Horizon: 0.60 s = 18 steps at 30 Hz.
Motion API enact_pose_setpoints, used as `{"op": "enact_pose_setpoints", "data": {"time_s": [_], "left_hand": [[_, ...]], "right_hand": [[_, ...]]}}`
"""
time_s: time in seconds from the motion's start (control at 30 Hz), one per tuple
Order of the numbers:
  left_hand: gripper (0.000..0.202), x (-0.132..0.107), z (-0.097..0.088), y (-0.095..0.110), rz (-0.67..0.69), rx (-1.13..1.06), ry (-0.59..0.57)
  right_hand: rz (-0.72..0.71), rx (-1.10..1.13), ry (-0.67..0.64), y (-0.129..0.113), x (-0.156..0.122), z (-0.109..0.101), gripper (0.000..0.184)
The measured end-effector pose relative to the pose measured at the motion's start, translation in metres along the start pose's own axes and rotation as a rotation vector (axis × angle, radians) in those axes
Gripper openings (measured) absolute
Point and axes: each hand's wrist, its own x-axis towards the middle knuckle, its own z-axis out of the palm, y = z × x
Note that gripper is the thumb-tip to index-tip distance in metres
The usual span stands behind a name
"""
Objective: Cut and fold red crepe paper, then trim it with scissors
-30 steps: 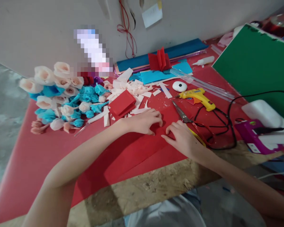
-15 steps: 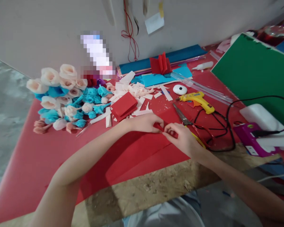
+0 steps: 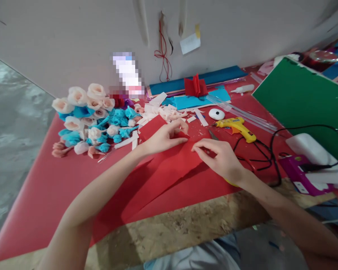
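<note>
A long strip of red crepe paper (image 3: 163,170) lies across the red table cover (image 3: 42,191), its far end raised. My left hand (image 3: 165,137) pinches that far end with thumb and fingers. My right hand (image 3: 219,157) pinches the same end from the right side, fingers closed on the paper. Just behind my left hand lies a folded stack of red paper (image 3: 152,126).
A heap of white, pink and blue paper flowers (image 3: 92,118) sits at the left. Paper scraps (image 3: 163,110), a yellow glue gun (image 3: 236,125), scissors (image 3: 212,134), black cable (image 3: 273,157) and a purple power strip (image 3: 297,170) lie right. A green board (image 3: 301,97) leans far right.
Both hands have lifted the end of the red paper strip off the table and moved it slightly away from me. The view has tilted, so everything sits lower in the picture.
</note>
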Motion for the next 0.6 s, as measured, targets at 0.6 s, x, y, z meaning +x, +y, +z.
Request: {"op": "enact_pose_setpoints", "data": {"time_s": [0.6], "left_hand": [[0.021, -0.006, -0.056, 0.028, 0.153, 0.604, -0.153]], "right_hand": [[-0.257, -0.026, -0.155, -0.007, 0.020, -0.011, 0.013]]}}
